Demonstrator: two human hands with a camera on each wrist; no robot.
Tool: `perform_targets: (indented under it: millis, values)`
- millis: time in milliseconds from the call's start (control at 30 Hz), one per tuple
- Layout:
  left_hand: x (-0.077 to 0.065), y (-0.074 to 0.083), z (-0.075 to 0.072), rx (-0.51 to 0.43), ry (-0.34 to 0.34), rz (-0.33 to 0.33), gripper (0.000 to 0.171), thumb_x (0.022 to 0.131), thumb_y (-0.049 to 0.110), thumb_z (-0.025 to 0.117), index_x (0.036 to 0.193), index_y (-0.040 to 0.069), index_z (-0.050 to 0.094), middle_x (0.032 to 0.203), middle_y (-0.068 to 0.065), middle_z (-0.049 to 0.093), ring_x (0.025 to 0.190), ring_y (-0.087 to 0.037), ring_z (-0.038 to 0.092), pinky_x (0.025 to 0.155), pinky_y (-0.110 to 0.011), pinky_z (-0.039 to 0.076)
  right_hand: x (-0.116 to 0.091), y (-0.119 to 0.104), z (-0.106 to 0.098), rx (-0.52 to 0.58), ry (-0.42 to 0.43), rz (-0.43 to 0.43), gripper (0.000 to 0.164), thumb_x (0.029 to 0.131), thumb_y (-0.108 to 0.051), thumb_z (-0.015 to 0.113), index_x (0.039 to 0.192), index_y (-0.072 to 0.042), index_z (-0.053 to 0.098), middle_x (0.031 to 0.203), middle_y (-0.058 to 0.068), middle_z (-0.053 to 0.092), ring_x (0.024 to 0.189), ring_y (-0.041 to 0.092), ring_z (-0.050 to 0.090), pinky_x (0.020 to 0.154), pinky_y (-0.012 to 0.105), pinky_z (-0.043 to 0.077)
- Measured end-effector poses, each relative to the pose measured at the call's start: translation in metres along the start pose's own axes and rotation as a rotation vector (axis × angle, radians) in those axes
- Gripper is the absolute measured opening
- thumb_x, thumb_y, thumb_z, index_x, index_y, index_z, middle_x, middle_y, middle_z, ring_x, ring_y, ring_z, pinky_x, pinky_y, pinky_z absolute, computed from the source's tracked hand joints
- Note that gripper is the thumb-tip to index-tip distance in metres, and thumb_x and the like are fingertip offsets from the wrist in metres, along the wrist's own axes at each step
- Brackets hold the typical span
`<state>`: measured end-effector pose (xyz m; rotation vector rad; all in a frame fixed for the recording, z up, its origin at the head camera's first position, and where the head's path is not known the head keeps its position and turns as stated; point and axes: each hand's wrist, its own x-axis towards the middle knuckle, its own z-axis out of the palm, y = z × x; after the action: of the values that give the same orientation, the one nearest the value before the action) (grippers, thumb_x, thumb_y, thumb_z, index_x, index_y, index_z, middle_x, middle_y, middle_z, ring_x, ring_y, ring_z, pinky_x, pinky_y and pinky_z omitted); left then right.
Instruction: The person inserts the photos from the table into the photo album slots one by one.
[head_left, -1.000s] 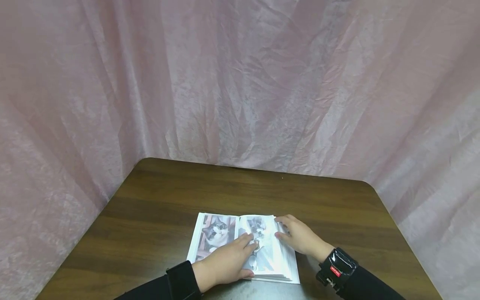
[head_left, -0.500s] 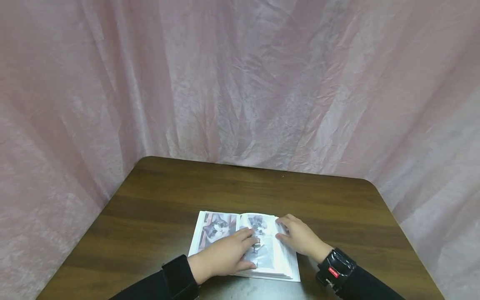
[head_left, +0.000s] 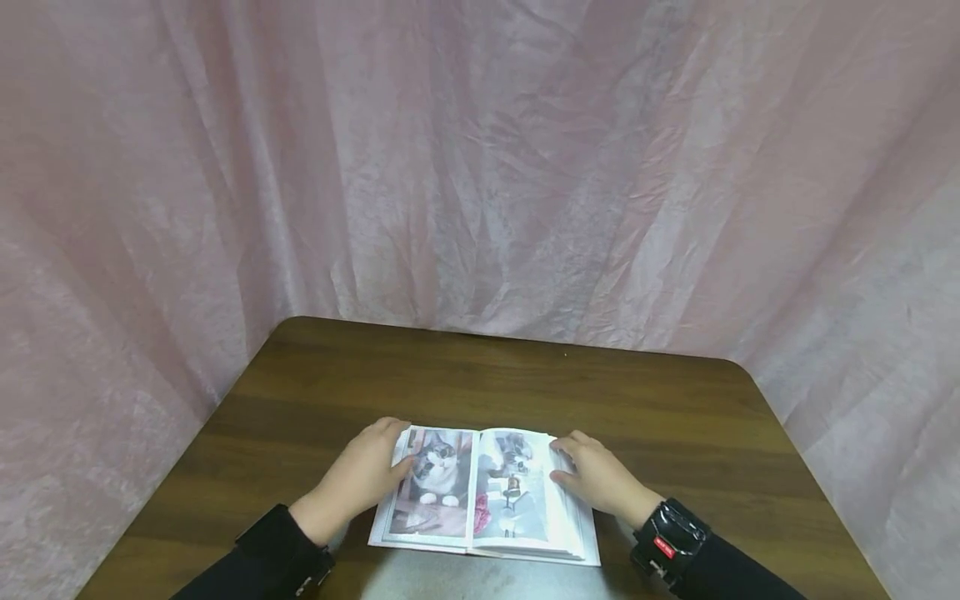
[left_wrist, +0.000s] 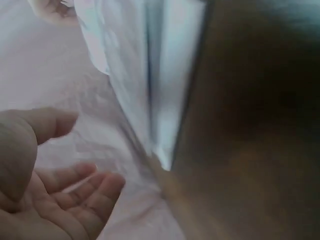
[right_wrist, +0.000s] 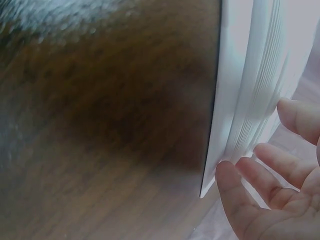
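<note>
A photo album (head_left: 510,533) lies spread on the table, cat pictures showing on both pages. My left hand (head_left: 356,475) is at its left edge, thumb over the left page in the head view. In the left wrist view the fingers (left_wrist: 102,200) are loosely bent with nothing between them, and the blurred album (left_wrist: 175,65) stands beside them. At the opposite edge, my right hand (head_left: 603,477) rests with its thumb by the right page. Seen from the right wrist, its relaxed fingertips (right_wrist: 228,175) touch the border of the stacked pages (right_wrist: 257,95).
The brown wooden table (head_left: 480,375) extends behind the album and to both sides. A pink curtain (head_left: 480,167) hangs beyond its far edge and along the sides. Black bands (head_left: 671,542) circle both wrists.
My left hand has lifted off the right page and moved left to the album's left edge, uncovering both pictures. The right hand has stayed nearly still at the right edge.
</note>
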<state>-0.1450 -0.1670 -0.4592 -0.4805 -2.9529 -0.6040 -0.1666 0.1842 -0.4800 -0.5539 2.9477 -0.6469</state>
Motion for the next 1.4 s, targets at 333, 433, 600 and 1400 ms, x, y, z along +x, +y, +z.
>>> perform_targets:
  millis: [333, 433, 600, 1400]
  values:
    - [-0.012, -0.023, 0.012, -0.205, -0.07, -0.252, 0.052, 0.088, 0.023, 0.077, 0.124, -0.01, 0.06, 0.119, -0.021, 0.063, 0.101, -0.031, 0.066, 0.084, -0.047, 0.056, 0.003, 0.001, 0.004, -0.014, 0.021, -0.002, 0.044, 0.086, -0.022, 0.08, 0.123, -0.003, 0.067, 0.108, 0.007, 0.064, 0.103, 0.026, 0.062, 0.092, 0.046, 0.053]
    - [-0.013, -0.025, 0.01, -0.275, -0.071, -0.298, 0.046, 0.088, 0.022, 0.076, 0.118, -0.01, 0.062, 0.109, -0.017, 0.066, 0.098, -0.03, 0.067, 0.082, -0.046, 0.056, 0.003, 0.0, 0.006, -0.018, 0.025, -0.008, 0.044, 0.086, -0.022, 0.08, 0.123, -0.003, 0.067, 0.107, 0.006, 0.064, 0.101, 0.025, 0.062, 0.09, 0.045, 0.053]
    - [-0.013, -0.024, 0.007, -0.351, -0.097, -0.346, 0.044, 0.087, 0.022, 0.076, 0.114, -0.011, 0.063, 0.102, -0.014, 0.069, 0.095, -0.028, 0.068, 0.081, -0.044, 0.057, 0.003, -0.004, 0.008, -0.026, 0.036, -0.008, 0.044, 0.085, -0.022, 0.08, 0.123, -0.003, 0.067, 0.105, 0.006, 0.064, 0.098, 0.023, 0.061, 0.089, 0.044, 0.053]
    - [-0.002, -0.024, -0.002, -0.841, -0.046, -0.445, 0.053, 0.082, -0.005, 0.074, 0.128, -0.014, 0.05, 0.108, -0.019, 0.065, 0.091, -0.023, 0.065, 0.074, -0.033, 0.057, 0.008, -0.012, 0.01, -0.027, 0.048, -0.019, 0.044, 0.085, -0.022, 0.081, 0.122, -0.004, 0.068, 0.106, 0.006, 0.064, 0.101, 0.027, 0.062, 0.09, 0.046, 0.053]
